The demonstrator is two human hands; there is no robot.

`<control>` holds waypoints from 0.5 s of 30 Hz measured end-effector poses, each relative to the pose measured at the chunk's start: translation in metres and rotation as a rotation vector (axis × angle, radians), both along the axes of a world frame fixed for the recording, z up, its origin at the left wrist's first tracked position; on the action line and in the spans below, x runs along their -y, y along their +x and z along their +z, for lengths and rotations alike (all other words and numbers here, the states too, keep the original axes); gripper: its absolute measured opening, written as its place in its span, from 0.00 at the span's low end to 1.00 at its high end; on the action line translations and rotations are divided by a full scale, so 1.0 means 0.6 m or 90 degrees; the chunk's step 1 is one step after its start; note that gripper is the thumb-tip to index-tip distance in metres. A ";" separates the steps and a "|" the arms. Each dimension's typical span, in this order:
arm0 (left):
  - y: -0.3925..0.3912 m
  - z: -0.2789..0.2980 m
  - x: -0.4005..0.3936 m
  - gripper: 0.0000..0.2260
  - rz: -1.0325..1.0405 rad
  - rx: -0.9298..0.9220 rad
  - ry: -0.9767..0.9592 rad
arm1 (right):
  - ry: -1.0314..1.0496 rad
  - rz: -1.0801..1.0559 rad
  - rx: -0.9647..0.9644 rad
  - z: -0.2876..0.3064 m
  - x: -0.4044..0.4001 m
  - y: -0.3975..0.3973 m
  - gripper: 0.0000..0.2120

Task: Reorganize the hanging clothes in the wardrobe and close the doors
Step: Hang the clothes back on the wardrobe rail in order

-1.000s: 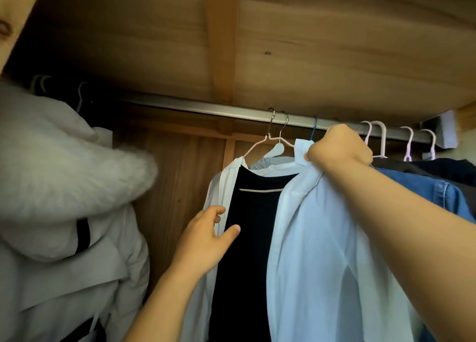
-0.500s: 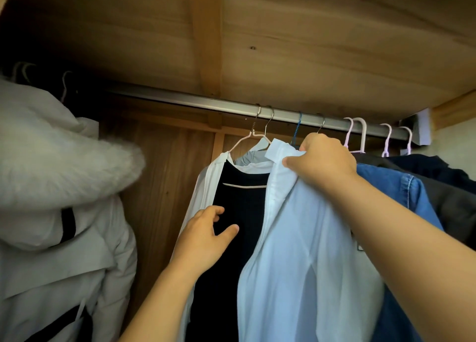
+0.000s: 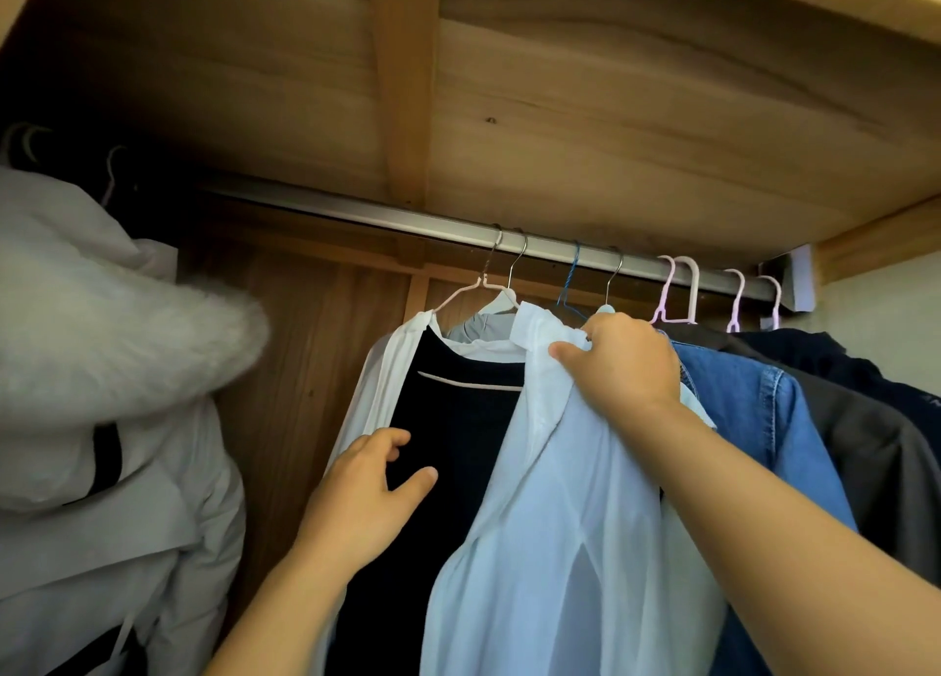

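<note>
Head cam, looking up into the wardrobe, so one view is all there is. The metal rail [image 3: 407, 220] runs under the wooden top panel [image 3: 636, 131], and most of the clothes are bunched toward its right end.

The right hand [image 3: 624, 365] is up near the rail, fingers curled tight round the collar and shoulder of the pale blue shirt [image 3: 560, 523], pinching the fabric just under a silver hook. The shirt hangs down in front of the forearm, overlapping the dark navy garment [image 3: 458, 451] beside it.

The left hand [image 3: 369, 492] is lower, loosely spread with thumb out, fingertips resting on the front of that navy piece and gripping nothing. A white shirt [image 3: 387, 370] sits around the navy one on a pink wire hanger [image 3: 461, 293].

Right of the blue shirt there's a denim shirt [image 3: 753, 421], then a grey jacket [image 3: 876, 461] and something dark navy [image 3: 835, 365] at the far end, hanging on pink plastic hangers [image 3: 682, 288]. A thin blue wire hanger [image 3: 570, 283] hooks the rail between the silver ones.

Well apart on the left hangs a white coat [image 3: 127, 497] with a fluffy fur-trimmed hood [image 3: 117, 334], with bare wooden back panel [image 3: 300, 370] between it and the main bunch
</note>
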State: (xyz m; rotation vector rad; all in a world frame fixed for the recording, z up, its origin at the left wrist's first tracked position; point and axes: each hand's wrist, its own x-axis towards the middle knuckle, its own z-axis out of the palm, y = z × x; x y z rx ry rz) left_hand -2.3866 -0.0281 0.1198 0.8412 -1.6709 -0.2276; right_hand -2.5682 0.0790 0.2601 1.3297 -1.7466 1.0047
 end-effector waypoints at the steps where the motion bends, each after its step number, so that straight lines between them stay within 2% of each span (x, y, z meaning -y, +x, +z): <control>1: 0.003 -0.003 0.002 0.22 0.000 0.002 0.001 | -0.009 -0.009 0.002 -0.002 0.003 0.001 0.15; 15: 0.019 -0.019 0.015 0.23 0.011 0.027 0.021 | -0.056 -0.034 0.025 -0.026 0.030 0.014 0.15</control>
